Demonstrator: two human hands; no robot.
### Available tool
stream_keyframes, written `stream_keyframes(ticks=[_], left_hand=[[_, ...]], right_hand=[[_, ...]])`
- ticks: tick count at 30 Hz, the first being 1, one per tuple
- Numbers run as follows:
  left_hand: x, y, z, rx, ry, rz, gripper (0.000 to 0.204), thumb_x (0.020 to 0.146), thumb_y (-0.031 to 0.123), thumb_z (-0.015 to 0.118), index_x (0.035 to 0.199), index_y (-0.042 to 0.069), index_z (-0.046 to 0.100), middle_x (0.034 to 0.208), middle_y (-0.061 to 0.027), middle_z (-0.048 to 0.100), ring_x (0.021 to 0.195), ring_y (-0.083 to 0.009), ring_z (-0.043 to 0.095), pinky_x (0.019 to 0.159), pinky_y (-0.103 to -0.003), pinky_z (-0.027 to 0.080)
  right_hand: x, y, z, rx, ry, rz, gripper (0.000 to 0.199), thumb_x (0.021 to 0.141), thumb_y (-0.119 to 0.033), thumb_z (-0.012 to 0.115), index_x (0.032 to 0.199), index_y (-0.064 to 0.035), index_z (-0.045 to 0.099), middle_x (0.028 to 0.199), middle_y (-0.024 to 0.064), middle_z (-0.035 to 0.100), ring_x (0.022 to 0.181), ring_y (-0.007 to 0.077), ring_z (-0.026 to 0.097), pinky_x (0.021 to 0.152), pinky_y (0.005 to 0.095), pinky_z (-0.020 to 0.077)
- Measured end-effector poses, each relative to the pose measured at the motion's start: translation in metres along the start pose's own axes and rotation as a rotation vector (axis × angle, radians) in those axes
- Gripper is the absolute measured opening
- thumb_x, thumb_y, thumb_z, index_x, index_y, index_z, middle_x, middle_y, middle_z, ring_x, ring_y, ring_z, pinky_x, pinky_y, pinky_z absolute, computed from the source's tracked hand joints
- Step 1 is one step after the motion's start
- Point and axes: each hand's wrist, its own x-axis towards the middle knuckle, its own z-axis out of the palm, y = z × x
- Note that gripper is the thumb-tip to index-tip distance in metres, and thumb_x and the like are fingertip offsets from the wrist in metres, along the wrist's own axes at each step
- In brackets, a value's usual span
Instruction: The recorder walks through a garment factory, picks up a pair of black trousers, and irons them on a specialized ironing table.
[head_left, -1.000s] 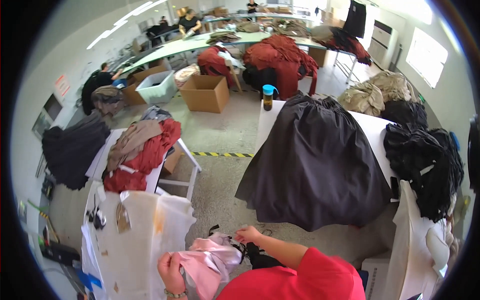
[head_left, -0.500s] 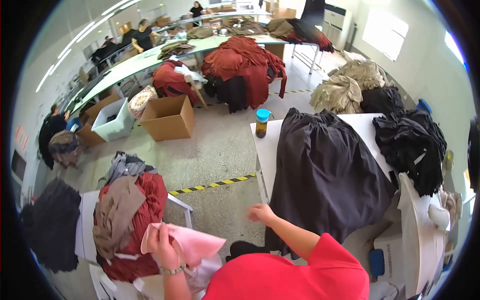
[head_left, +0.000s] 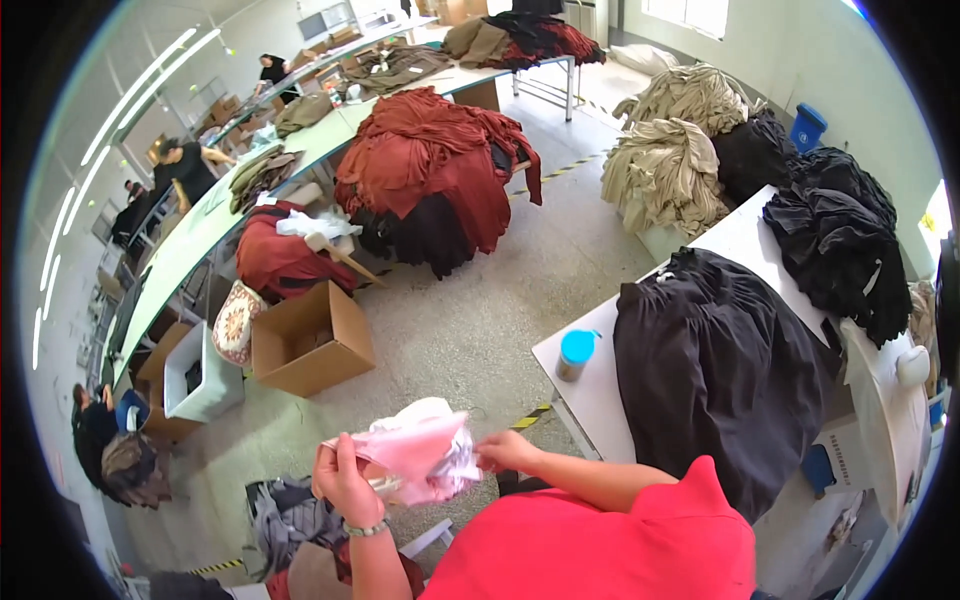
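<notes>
A bundle of cloth, pink (head_left: 405, 447) on top and white and greyish underneath, is held up in front of me over the floor. My left hand (head_left: 347, 485), with a bracelet at the wrist, is closed on its left edge, thumb on top. At the right edge, the bent fingers of my right hand (head_left: 508, 452) pinch the greyish-white part (head_left: 455, 468). To the right, a dark gathered skirt (head_left: 715, 370) lies spread over a white table (head_left: 600, 400). A blue-lidded bottle (head_left: 575, 355) stands on that table's near left corner.
Dark garments (head_left: 835, 240) are heaped on the table's far right, with beige cloth piles (head_left: 665, 170) behind. A cardboard box (head_left: 315, 345), white bin (head_left: 205, 375) and red garment heap (head_left: 430, 165) stand ahead left. Grey clothes (head_left: 295, 520) lie low left. Co-workers (head_left: 190, 170) are at the long tables.
My view has swung left and forward. My left hand has raised the pink cloth away from the red and brown pile, and my right hand has come across to its right edge.
</notes>
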Motion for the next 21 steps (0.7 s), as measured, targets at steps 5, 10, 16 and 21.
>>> stream_keyframes(ticks=[5,10,16,21], left_hand=[[0.147,-0.028,0.104,-0.075,-0.12,0.041,0.019,0.095,0.01,0.061,0.078,0.003,0.057,0.081,0.0004,0.058,0.071,-0.0057,0.052,0.066,-0.023,0.046],[0.289,-0.066,0.241,0.02,-0.373,0.058,0.023,0.096,0.012,0.061,0.076,0.0,0.06,0.079,0.0006,0.058,0.072,-0.0053,0.051,0.064,-0.022,0.043],[0.417,-0.106,0.459,0.124,-0.684,0.272,0.022,0.096,0.013,0.062,0.077,0.0,0.062,0.071,-0.0001,0.059,0.063,-0.0062,0.051,0.061,-0.023,0.044],[0.471,-0.134,0.638,0.048,-0.846,0.367,0.027,0.092,0.007,0.065,0.067,-0.003,0.06,0.068,0.0016,0.055,0.062,-0.0061,0.045,0.056,-0.023,0.036]], right_hand=[[0.077,-0.115,-0.051,0.21,0.113,-0.181,0.025,0.098,-0.019,0.055,0.114,-0.0021,0.065,0.092,0.008,0.07,0.081,0.0154,0.068,0.072,0.0298,0.0565],[0.14,-0.193,-0.12,0.375,0.315,-0.352,0.026,0.099,-0.017,0.055,0.116,0.0013,0.063,0.094,0.0089,0.07,0.082,0.0152,0.067,0.074,0.0292,0.0557],[0.203,-0.245,-0.231,0.667,0.735,-0.378,0.023,0.099,-0.016,0.054,0.114,0.0,0.063,0.091,0.0086,0.07,0.08,0.0145,0.067,0.071,0.028,0.0539],[0.204,-0.269,-0.299,0.812,1.07,-0.398,0.023,0.1,-0.016,0.054,0.114,0.0005,0.062,0.09,0.0096,0.07,0.079,0.0161,0.067,0.072,0.0289,0.0537]])
